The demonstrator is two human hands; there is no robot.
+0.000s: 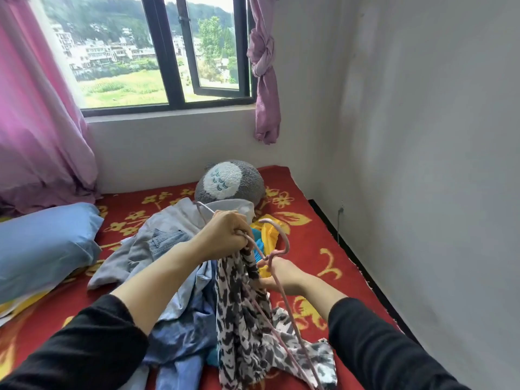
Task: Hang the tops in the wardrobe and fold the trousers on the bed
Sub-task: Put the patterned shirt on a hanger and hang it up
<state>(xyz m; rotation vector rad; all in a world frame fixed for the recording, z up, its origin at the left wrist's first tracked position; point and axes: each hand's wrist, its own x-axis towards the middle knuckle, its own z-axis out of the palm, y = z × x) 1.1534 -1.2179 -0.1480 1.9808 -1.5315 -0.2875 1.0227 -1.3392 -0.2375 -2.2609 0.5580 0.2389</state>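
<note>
Two hands: both meet over the clothes pile at the centre of the frame, black sleeves pushed up the forearms.
left hand [228,233]: fingers curled tight round the bunched upper end of the patterned top, and round a pale hanger [200,208] whose hook rises at the hand's upper left.
right hand [282,274]: lower and to the right of the other, fingers closed on the pink hanger just under its hook.
patterned top [244,319]: black-and-white print, gathered into a rope; its long axis runs almost straight down the frame from the left fist to the bottom edge, the lower end spreading on the bed toward the lower right.
pink hanger [285,239]: hook uppermost, opening to the left; its long arm slants down to the lower right, lying across the top.
pile: grey hoodie [168,220], jeans [166,240], blue garments [183,333] and a yellow garment [268,235] (partly hidden behind the hands).
bed [323,243]: red blanket with yellow flowers.
upper middle: grey plush toy [230,181] against the wall.
left edge: blue pillow [42,243], pink curtain [36,122] above it.
</note>
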